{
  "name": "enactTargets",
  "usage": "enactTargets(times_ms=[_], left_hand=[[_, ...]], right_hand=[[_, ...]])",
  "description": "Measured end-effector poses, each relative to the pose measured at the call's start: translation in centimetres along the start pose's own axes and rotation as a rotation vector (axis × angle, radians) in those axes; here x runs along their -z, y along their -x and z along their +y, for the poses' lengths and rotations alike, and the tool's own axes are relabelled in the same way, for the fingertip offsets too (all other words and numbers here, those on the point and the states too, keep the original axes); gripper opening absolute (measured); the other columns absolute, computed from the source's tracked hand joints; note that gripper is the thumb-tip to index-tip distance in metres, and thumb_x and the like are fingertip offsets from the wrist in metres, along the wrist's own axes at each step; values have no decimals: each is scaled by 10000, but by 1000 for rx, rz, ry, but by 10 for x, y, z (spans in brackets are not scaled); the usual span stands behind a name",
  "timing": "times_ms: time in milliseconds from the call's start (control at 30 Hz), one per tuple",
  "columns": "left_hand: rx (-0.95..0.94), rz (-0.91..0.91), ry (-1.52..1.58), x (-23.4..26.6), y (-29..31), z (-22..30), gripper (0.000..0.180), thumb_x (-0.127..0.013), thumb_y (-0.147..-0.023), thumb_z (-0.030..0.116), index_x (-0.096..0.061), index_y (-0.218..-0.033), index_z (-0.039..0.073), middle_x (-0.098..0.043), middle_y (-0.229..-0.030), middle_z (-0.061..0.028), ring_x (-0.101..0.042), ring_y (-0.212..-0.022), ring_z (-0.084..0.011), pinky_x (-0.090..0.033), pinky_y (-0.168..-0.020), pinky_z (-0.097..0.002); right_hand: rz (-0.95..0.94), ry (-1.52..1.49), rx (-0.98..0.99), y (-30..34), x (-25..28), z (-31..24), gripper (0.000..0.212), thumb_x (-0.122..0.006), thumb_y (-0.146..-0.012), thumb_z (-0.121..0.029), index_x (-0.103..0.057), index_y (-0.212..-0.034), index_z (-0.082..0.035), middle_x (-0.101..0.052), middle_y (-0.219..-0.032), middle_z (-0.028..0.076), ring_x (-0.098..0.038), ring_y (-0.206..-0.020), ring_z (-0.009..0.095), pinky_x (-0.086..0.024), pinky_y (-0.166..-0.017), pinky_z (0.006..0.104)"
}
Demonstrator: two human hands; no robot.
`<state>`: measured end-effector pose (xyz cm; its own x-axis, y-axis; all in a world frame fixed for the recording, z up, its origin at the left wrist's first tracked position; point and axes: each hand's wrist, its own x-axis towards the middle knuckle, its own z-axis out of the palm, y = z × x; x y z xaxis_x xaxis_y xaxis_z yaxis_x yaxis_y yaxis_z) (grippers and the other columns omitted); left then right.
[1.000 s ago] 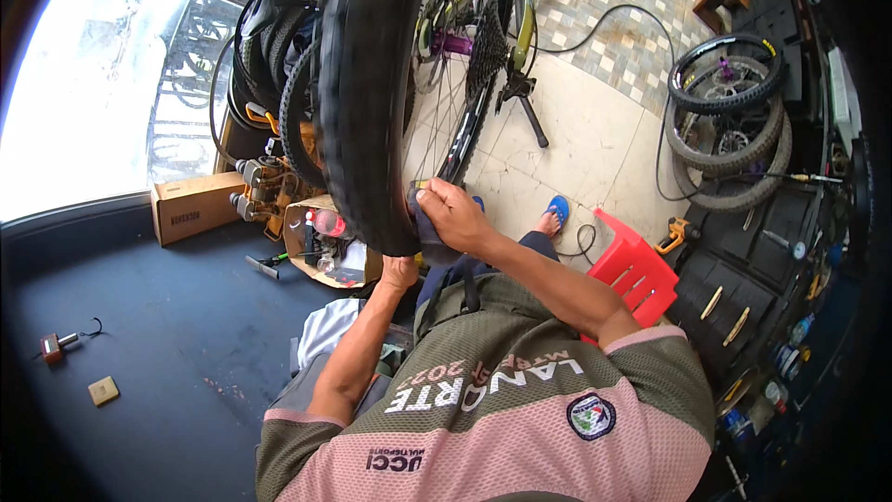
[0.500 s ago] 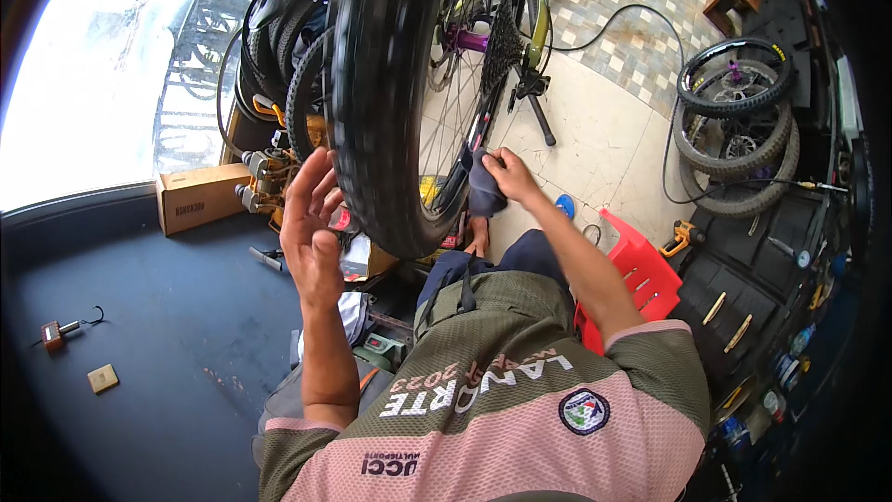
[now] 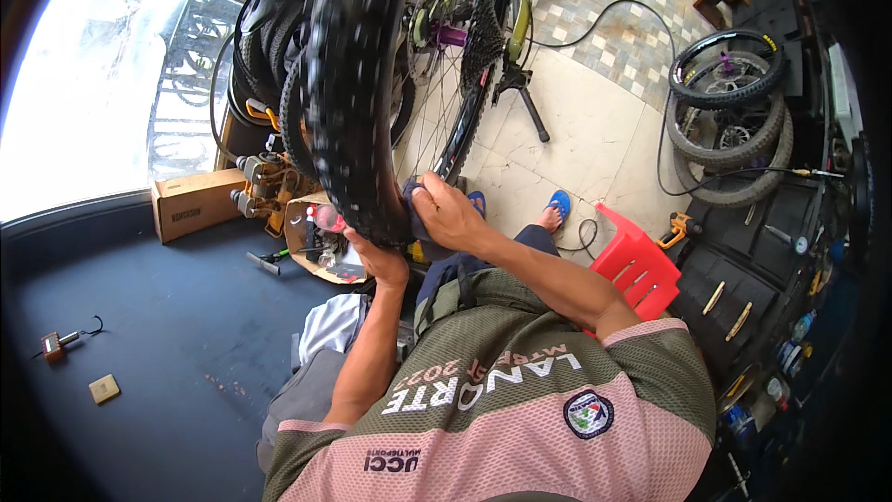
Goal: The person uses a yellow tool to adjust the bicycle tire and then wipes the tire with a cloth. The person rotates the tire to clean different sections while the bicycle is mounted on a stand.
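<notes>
A bicycle wheel with a knobby black tire (image 3: 353,84) hangs in front of me, its tread slightly blurred. My right hand (image 3: 451,214) is closed on a dark grey cloth (image 3: 429,248) and presses it against the right side of the tire and rim, low on the wheel. Under the tire's lower left edge, my left hand (image 3: 383,263) rests with its fingers stretched along the tread; part of them is hidden. The purple hub (image 3: 451,35) and black cassette (image 3: 483,46) sit higher up, beside the green frame (image 3: 522,14).
Left of the wheel stand a cardboard box (image 3: 197,203) and an opened carton (image 3: 311,246) with a pink-red bottle (image 3: 327,217). A dark blue surface (image 3: 186,316) holds a hanging scale (image 3: 58,345). On the right are a red plastic stool (image 3: 639,265) and stacked wheels (image 3: 729,121).
My right hand has moved left and down with the cloth, onto the tire's lower side. My left hand has dropped from beside the tire to its underside. The tire has turned.
</notes>
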<state>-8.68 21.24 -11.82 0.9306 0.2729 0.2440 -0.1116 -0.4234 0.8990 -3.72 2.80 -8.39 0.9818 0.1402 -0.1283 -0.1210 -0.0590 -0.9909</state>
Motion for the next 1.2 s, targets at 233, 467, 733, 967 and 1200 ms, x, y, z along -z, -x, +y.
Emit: enactTargets(times_ms=[233, 467, 733, 967, 1200], left_hand=[[-285, -249, -338, 42, 53, -170, 457, -428, -1090, 176, -499, -1467, -74, -590, -1448, -210, -539, -1359, -355, -398, -1174, -427], [243, -49, 314, 40, -54, 21, 787, -350, -1096, 640, -500, -1481, -30, -587, -1461, -150, -574, -1316, -266, -405, -1147, -420], [-13, -267, 229, 5, -84, 192, 1016, -415, -986, 806, -438, -1513, -62, -562, -1458, -193, -568, -1310, -243, -440, -1104, -395], [218, 153, 120, -17, -56, 142, 831, -266, -1129, 602, -453, -1509, -113, -528, -1506, -174, -509, -1367, -248, -332, -1197, -357], [-154, 153, -357, -8, -15, 10, 692, -321, -1130, 457, -381, -1560, -82, -480, -1556, -202, -482, -1409, -290, -341, -1209, -415]], right_hand=[[74, -542, 99, -14, 41, -110, 226, -500, -1081, -245, -560, -1061, -28, -548, -869, 116, -573, -821, 206, -468, -772, 347], [233, -557, 125, -5, 171, -12, 309, -527, -1113, -366, -628, -1049, -82, -581, -900, -56, -512, -780, 32, -452, -709, 228], [275, 162, -254, -56, 39, 227, 448, -593, -1018, -432, -533, -1273, -70, -716, -1096, 303, -696, -1038, 489, -545, -887, 533], [97, 116, -83, -14, -25, 149, 398, -527, -1017, -370, -509, -1228, -33, -691, -995, 341, -664, -982, 549, -508, -843, 596], [21, -154, 142, 4, -6, 2, 294, -552, -1029, -276, -529, -1155, -10, -659, -869, 268, -678, -879, 494, -509, -748, 500]])
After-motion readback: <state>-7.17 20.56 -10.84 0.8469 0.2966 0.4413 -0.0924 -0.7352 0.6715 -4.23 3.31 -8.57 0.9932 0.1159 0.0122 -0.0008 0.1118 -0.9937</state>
